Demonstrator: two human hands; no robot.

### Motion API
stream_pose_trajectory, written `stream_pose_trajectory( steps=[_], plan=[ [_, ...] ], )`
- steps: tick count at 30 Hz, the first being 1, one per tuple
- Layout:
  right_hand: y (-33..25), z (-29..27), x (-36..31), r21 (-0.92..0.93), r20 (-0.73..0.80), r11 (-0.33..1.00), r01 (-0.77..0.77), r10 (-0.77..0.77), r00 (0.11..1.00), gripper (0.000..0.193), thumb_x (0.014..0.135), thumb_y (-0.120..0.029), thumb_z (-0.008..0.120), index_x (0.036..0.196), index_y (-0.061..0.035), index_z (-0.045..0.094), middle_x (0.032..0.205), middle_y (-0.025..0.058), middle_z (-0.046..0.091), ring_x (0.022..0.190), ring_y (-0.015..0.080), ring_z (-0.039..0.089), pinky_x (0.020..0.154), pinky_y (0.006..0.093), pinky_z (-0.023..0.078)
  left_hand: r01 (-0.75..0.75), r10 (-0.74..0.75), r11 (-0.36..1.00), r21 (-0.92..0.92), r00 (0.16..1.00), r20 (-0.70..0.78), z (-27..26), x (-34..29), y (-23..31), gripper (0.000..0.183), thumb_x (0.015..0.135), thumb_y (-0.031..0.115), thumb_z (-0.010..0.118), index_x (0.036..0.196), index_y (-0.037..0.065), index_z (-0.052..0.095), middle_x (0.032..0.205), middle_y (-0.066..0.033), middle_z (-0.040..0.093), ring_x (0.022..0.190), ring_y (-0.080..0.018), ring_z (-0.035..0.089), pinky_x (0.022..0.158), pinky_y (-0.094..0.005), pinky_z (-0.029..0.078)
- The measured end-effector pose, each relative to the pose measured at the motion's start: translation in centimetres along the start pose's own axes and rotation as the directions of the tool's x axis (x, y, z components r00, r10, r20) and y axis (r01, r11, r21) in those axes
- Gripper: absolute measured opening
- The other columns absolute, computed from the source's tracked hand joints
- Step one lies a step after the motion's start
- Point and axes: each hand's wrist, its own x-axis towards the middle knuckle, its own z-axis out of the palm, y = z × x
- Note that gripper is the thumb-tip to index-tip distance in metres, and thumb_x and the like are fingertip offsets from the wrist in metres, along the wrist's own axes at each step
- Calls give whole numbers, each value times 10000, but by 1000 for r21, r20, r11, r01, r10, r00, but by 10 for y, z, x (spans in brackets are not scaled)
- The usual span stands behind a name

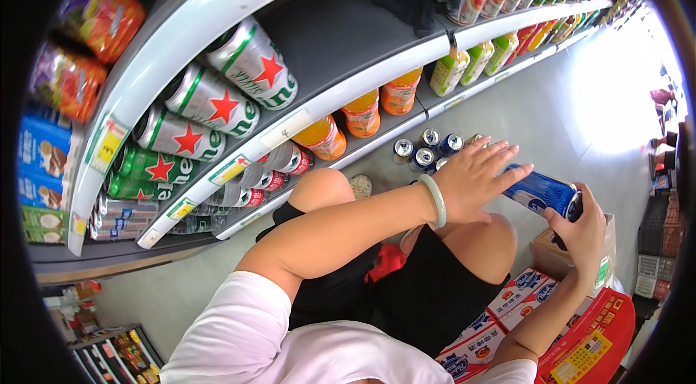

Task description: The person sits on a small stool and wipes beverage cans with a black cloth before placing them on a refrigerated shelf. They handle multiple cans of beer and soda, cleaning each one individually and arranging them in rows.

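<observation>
A tall blue can (540, 192) is tilted in the air over the floor at the right, with my right hand (582, 230) closed around its lower right end. My left hand (467, 179), a pale bangle at its wrist, is stretched out with fingers spread. Its fingertips overlap the can's upper left end; whether they touch it I cannot tell. Several blue cans with silver tops (423, 158) stand upright in a cluster on the floor beyond my left hand, which partly hides them.
Shelves along the left hold large silver cans (232, 105), green cans (156, 165) and orange drink bottles (362, 114). Red and white cartons (518, 297) sit beside my right leg, near an open cardboard box (602, 250) and a red rounded panel (602, 326). Green-white cartons (449, 71) stand farther along.
</observation>
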Motion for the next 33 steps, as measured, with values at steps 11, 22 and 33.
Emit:
stream_pose_trajectory(
  steps=[11, 22, 33],
  plan=[
    [-116, 38, 68, 954, -282, -89, 285, 47, 958, 350, 1098, -325, 479, 1268, -31, 568, 1226, 179, 694, 1109, 248, 681, 952, 379, 568, 560, -678, 573, -599, 734, 38, -72, -28, -17, 858, 720, 328, 893, 1375, 16, 437, 1166, -204, 683, 1051, -328, 704, 919, -402, 545],
    [-170, 106, 79, 188, -578, 670, 718, -516, 633, 155, 930, -61, 669, 1069, -25, 726, 1056, 121, 739, 1005, 295, 656, 953, 394, 497, 568, -636, 628, -532, 769, 70, -87, -52, -36, 858, 690, 355, 885, 1347, -13, 472, 1130, -246, 669, 1073, -387, 680, 922, -420, 531],
    [-171, 127, 106, 851, -414, 451, 270, 260, 872, 389, 1012, -353, 674, 902, 19, 648, 906, 64, 673, 780, 101, 573, 627, 279, 453, 760, -808, 513, -400, 585, 75, -82, -59, -31, 825, 653, 336, 863, 1313, 2, 498, 1227, -197, 638, 1145, -359, 645, 944, -441, 527]
  ],
)
